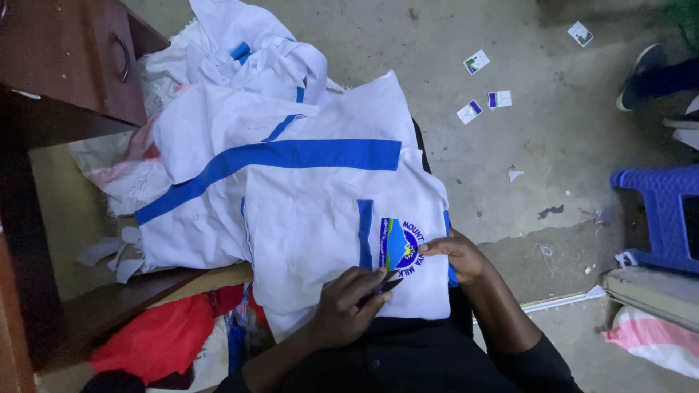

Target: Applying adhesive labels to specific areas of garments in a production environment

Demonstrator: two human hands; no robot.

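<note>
The person is sitting with a white cotton garment trimmed in blue bands (320, 211) spread over the lap, its near part lying flat so the round blue embroidered badge (399, 247) faces up where both hands can get at it. The right hand (457, 255) is resting at the badge's right edge, fingers pressed together and flattened on the cloth, seemingly pinning the fabric taut beside the emblem. The left hand (348, 306) is curling round a small pair of dark scissors (386, 284), fingers closed about the grip, the tips pointing right toward the lower rim of the badge and just touching the cloth there. Farther away, more white garments with blue trim (247, 87) are lying heaped over the edge of a brown wooden cabinet (73, 58) on the far left, likely kept within reach. A red bundle of cloth (156, 342) is lying near left, below the seat. Small printed paper labels (480, 94) are lying scattered on the grey concrete floor (524, 145) far right, and a blue plastic stool (659, 215) is standing at the right.
</note>
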